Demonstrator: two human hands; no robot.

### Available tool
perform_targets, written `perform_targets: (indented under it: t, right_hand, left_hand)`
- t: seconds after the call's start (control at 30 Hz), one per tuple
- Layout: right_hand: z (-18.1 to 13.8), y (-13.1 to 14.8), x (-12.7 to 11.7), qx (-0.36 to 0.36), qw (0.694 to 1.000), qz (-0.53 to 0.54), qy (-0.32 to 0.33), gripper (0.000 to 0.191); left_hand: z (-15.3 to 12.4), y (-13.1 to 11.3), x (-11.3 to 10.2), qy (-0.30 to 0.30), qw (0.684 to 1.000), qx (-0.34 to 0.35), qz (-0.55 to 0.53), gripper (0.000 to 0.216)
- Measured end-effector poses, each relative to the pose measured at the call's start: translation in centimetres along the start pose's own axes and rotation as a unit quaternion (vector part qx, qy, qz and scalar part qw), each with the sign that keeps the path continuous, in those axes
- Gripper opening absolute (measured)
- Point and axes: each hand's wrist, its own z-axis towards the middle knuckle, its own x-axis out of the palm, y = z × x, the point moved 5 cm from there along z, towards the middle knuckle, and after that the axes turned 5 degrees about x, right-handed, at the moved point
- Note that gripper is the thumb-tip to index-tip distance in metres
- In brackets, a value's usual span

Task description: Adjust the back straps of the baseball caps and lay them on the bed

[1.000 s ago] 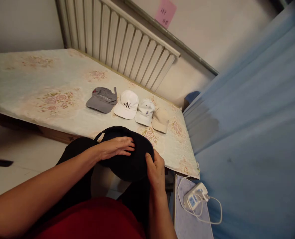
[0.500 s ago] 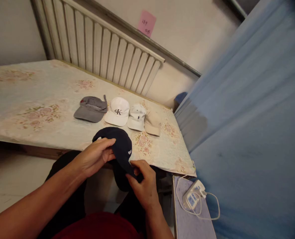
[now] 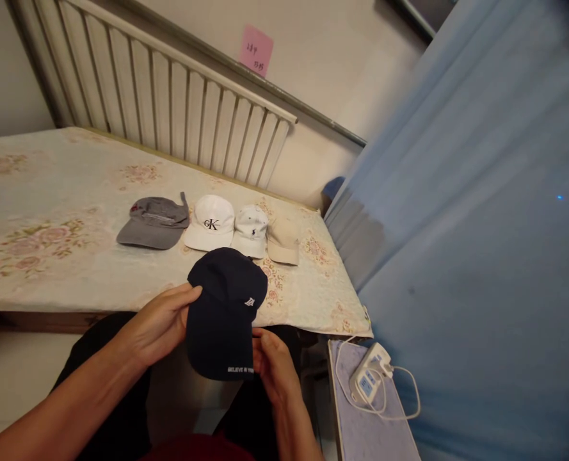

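A dark navy cap (image 3: 224,314) with a small white logo and white lettering on its brim is held over my lap at the near edge of the bed. My left hand (image 3: 162,323) grips its left side with the thumb on the crown. My right hand (image 3: 273,365) holds the right edge of the brim, fingers curled under it. A row of caps lies on the bed beyond: a grey cap (image 3: 153,221), a white cap (image 3: 210,222) with black letters, a pale cap (image 3: 250,230) and a beige cap (image 3: 283,242).
The bed (image 3: 58,211) has a floral cover and a white radiator (image 3: 169,109) behind it. A blue curtain (image 3: 480,243) fills the right side. A white power strip (image 3: 368,381) with its cord lies on a grey pad at the lower right. A pink note (image 3: 255,50) is stuck on the wall.
The dark cap was turned over and round in my hands, so that its top and brim now face me. My left hand moved from the crown to its side. The view shifted right.
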Motion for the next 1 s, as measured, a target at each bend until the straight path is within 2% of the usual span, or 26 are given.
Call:
perform_targets:
  t: [0.07, 0.13, 0.33, 0.57, 0.77, 0.9, 1.0]
  right_hand:
    - [0.2, -0.6, 0.3, 0.022, 0.996, 0.067, 0.048, 0.039]
    - [0.3, -0.8, 0.3, 0.025, 0.992, 0.102, 0.063, 0.035]
    - [1.5, -0.1, -1.6, 0.008, 0.99, 0.137, 0.026, 0.035]
    - [5.4, 2.9, -5.6, -0.018, 0.994, 0.105, -0.026, 0.04]
    - [10.9, 5.9, -10.1, -0.057, 0.993, 0.053, -0.09, 0.043]
    - [14.4, 8.6, -12.0, -0.104, 0.985, 0.01, -0.138, 0.045]
    - [17.0, 9.8, -13.1, -0.129, 0.977, -0.018, -0.167, 0.042]
  left_hand:
    - [0.3, 0.8, -0.1, 0.022, 0.999, -0.03, -0.002, 0.019]
    - [0.9, 1.6, -0.5, 0.038, 0.998, -0.046, -0.001, 0.025]
    - [3.7, 3.9, -1.0, 0.08, 0.993, -0.085, -0.008, 0.037]
    - [9.2, 6.0, 0.8, 0.112, 0.991, -0.077, 0.004, 0.045]
    - [14.9, 7.1, 3.3, 0.09, 0.989, -0.051, 0.101, 0.045]
    - [19.1, 7.1, 5.0, 0.067, 0.99, -0.005, 0.124, 0.045]
    - [22.2, 7.7, 5.4, 0.038, 0.987, 0.018, 0.153, 0.046]
